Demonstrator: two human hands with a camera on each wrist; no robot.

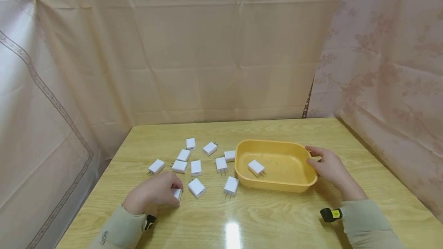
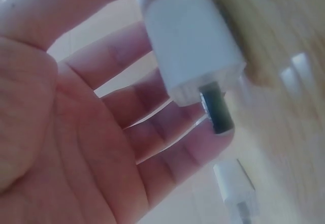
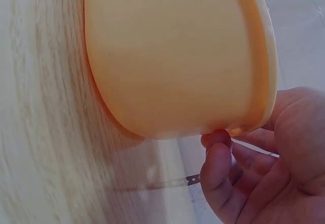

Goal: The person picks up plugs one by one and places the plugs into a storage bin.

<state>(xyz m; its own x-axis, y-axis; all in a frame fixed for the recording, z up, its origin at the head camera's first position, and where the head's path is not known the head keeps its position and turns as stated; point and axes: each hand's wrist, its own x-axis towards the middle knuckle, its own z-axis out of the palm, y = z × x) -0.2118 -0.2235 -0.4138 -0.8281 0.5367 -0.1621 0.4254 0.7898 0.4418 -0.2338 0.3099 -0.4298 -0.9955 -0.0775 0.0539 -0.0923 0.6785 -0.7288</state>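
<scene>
My left hand (image 1: 155, 191) is at the front left of the table, pinching a white plug-in charger (image 2: 193, 41) between thumb and fingers. In the left wrist view a dark prong sticks out from the charger's end. On the right, my right hand (image 1: 330, 166) grips the right end of a yellow plastic tub (image 1: 277, 187) at its rim. One white charger (image 1: 256, 167) lies inside the tub, near its left wall. Closest to my left hand among the loose ones is another charger (image 1: 197, 188), just to its right.
Several more white chargers lie scattered left of the tub, among them one at the far left (image 1: 156, 166), one at the back (image 1: 190, 143) and one by the tub's front corner (image 1: 231, 186). Cloth curtains (image 1: 221, 49) hang behind the wooden table (image 1: 277, 222).
</scene>
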